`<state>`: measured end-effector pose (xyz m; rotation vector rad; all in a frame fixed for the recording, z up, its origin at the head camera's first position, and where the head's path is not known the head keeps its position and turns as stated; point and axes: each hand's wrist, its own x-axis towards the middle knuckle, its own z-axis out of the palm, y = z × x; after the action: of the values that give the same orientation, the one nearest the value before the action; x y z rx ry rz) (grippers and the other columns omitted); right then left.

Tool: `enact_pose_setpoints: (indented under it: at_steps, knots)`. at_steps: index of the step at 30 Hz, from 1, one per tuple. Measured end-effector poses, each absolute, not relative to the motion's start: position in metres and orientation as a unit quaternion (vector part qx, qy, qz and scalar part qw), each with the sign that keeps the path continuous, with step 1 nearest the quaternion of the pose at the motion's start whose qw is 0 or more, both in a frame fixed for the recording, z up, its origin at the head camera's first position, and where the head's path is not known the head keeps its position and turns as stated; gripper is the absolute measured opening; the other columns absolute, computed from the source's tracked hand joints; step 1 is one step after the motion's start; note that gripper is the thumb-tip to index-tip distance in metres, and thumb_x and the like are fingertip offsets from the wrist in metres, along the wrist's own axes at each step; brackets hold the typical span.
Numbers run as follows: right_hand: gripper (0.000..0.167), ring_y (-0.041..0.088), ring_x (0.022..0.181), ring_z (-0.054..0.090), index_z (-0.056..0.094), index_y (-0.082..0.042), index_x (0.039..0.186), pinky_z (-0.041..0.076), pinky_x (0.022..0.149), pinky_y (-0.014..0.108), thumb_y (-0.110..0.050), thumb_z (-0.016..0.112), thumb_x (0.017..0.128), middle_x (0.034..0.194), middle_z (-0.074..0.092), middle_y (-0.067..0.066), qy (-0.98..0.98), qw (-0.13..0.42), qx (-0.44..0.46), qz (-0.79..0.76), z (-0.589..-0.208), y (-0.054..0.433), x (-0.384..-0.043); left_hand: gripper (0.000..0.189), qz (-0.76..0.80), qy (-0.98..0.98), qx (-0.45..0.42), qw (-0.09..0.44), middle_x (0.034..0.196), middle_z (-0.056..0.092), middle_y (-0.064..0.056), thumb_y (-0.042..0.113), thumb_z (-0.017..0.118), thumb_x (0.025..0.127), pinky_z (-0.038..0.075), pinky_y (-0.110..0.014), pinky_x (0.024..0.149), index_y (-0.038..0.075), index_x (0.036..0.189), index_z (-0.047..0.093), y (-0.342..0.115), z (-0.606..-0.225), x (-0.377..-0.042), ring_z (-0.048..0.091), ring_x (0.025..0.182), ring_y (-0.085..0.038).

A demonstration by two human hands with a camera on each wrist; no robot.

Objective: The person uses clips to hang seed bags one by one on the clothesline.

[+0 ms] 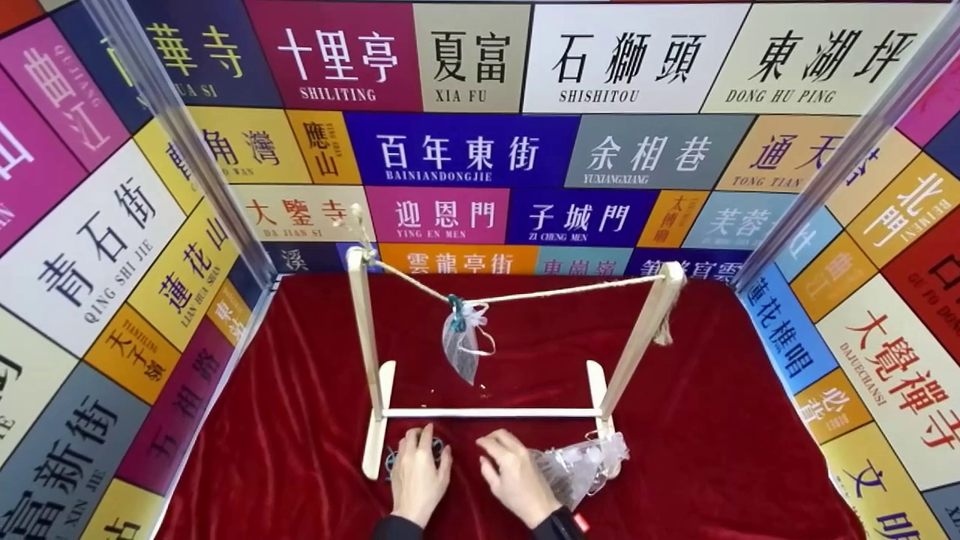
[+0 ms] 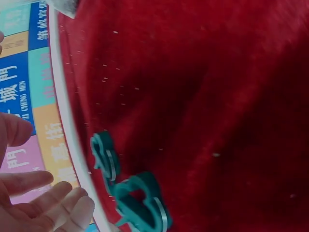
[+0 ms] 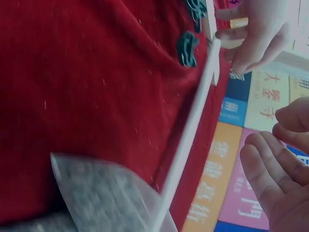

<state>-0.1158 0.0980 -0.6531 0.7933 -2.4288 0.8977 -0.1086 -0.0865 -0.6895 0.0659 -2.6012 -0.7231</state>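
Note:
My left hand (image 1: 421, 469) hovers with loosely bent fingers over green clips (image 1: 437, 448) on the cloth. The left wrist view shows two looped green clips (image 2: 142, 203) with silver strips, apart from the left fingers (image 2: 48, 203). To its right, my right hand (image 1: 517, 476) has bent fingers and nothing in its grasp. White mesh bags (image 1: 574, 472) with greyish contents lie beside the right hand, by the foot of a wooden frame (image 1: 491, 412). Another mesh bag (image 1: 460, 349) hangs from the frame's rope (image 1: 562, 291), a green clip (image 1: 456, 311) at its top.
Dark red velvet cloth (image 1: 697, 420) covers the surface. Two wooden posts (image 1: 364, 330) carry the sagging rope, and its loose end hangs at the right post (image 1: 645, 337). Colourful sign-printed walls (image 1: 461, 150) stand behind and at both sides, with clear corner strips (image 1: 847, 135).

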Motion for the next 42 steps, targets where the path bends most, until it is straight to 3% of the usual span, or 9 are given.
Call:
enact_pose_setpoints:
  at_steps: [9, 18, 23, 29, 33, 36, 38, 42]
  knots:
    - [0.028, 0.008, 0.076, 0.065, 0.075, -0.003, 0.104, 0.055, 0.069, 0.020, 0.006, 0.079, 0.077, 0.094, 0.068, 0.003, -0.875, 0.183, 0.292, 0.339, -0.678, 0.090, -0.119, 0.048, -0.227, -0.960, 0.063, 0.151, 0.107, 0.063, -0.023, 0.023, 0.084, 0.085, 0.057, -0.052, 0.076, -0.003, 0.122, 0.070, -0.085, -0.709, -0.119, 0.065, 0.098, -0.040]
    - [0.027, 0.005, 0.072, 0.064, 0.075, -0.004, 0.102, 0.052, 0.066, 0.014, 0.007, 0.079, 0.077, 0.092, 0.069, 0.004, -0.866, 0.173, 0.299, 0.362, -0.686, 0.089, -0.118, 0.045, -0.180, -0.968, 0.033, 0.172, 0.103, 0.062, -0.023, 0.019, 0.091, 0.073, 0.056, -0.052, 0.071, -0.001, 0.109, 0.071, -0.089, -0.717, -0.126, 0.064, 0.091, -0.041]
    - [0.025, 0.004, 0.070, 0.064, 0.076, -0.004, 0.101, 0.050, 0.065, 0.012, 0.007, 0.077, 0.078, 0.090, 0.069, 0.004, -0.866, 0.155, 0.284, 0.381, -0.686, 0.090, -0.117, 0.040, -0.174, -0.969, 0.020, 0.175, 0.097, 0.063, -0.021, 0.014, 0.089, 0.073, 0.056, -0.051, 0.069, -0.002, 0.105, 0.070, -0.093, -0.716, -0.129, 0.064, 0.087, -0.040]
    - [0.024, 0.001, 0.072, 0.063, 0.076, -0.003, 0.101, 0.051, 0.064, 0.013, 0.006, 0.075, 0.080, 0.089, 0.069, 0.004, -0.861, 0.144, 0.267, 0.408, -0.680, 0.094, -0.119, 0.043, -0.258, -0.947, 0.052, 0.185, 0.100, 0.065, -0.019, 0.011, 0.087, 0.073, 0.055, -0.053, 0.073, -0.001, 0.111, 0.073, -0.094, -0.705, -0.134, 0.063, 0.090, -0.040]
    - [0.023, 0.005, 0.074, 0.066, 0.076, -0.003, 0.104, 0.054, 0.063, 0.018, 0.005, 0.073, 0.082, 0.089, 0.070, 0.003, -0.850, 0.135, 0.239, 0.449, -0.670, 0.098, -0.125, 0.049, -0.338, -0.922, 0.050, 0.185, 0.112, 0.067, -0.018, 0.012, 0.086, 0.075, 0.056, -0.052, 0.083, 0.003, 0.121, 0.073, -0.089, -0.686, -0.135, 0.064, 0.103, -0.040]
    - [0.020, 0.009, 0.075, 0.068, 0.076, -0.002, 0.107, 0.057, 0.065, 0.022, 0.001, 0.072, 0.088, 0.090, 0.072, 0.004, -0.833, 0.111, 0.208, 0.500, -0.659, 0.101, -0.129, 0.051, -0.385, -0.903, 0.030, 0.187, 0.118, 0.068, -0.017, 0.013, 0.086, 0.076, 0.055, -0.053, 0.093, 0.006, 0.125, 0.072, -0.082, -0.669, -0.133, 0.064, 0.116, -0.042]
    - [0.018, 0.011, 0.074, 0.070, 0.076, -0.001, 0.110, 0.059, 0.065, 0.026, -0.003, 0.071, 0.093, 0.088, 0.074, 0.008, -0.816, 0.083, 0.183, 0.542, -0.651, 0.103, -0.132, 0.051, -0.408, -0.891, 0.006, 0.198, 0.117, 0.069, -0.013, 0.012, 0.087, 0.076, 0.055, -0.052, 0.095, 0.008, 0.125, 0.072, -0.078, -0.659, -0.130, 0.065, 0.117, -0.039]
    - [0.026, 0.013, 0.073, 0.072, 0.070, 0.007, 0.120, 0.062, 0.068, 0.035, -0.009, 0.066, 0.100, 0.094, 0.076, 0.019, -0.767, -0.010, 0.137, 0.627, -0.636, 0.107, -0.134, 0.054, -0.438, -0.863, -0.055, 0.247, 0.111, 0.070, -0.005, 0.009, 0.090, 0.073, 0.059, -0.042, 0.081, 0.009, 0.125, 0.073, -0.069, -0.642, -0.122, 0.070, 0.100, -0.027]
